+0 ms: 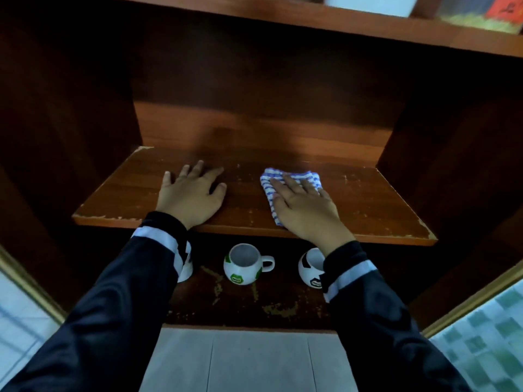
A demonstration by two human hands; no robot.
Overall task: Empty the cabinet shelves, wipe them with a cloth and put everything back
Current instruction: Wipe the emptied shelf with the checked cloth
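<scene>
A bare brown wooden shelf [368, 205] fills the middle of the cabinet. My left hand [191, 195] lies flat on it with the fingers spread. My right hand [307, 209] presses a blue-and-white striped cloth [288, 178] flat against the shelf, fingers straight over it. On the darker shelf below stand three football-patterned mugs: a white-and-green mug [244, 264] in the middle, a black-and-white mug [310, 268] partly hidden by my right sleeve, and a third mug [185, 264] mostly hidden behind my left sleeve.
The shelf above [311, 21] carries a white container [368, 4] and a box with red print [481, 15]. Dark cabinet side walls [56, 123] close in left and right. The lower shelf's surface [254, 304] is worn and flaking. Tiled floor [254, 360] lies below.
</scene>
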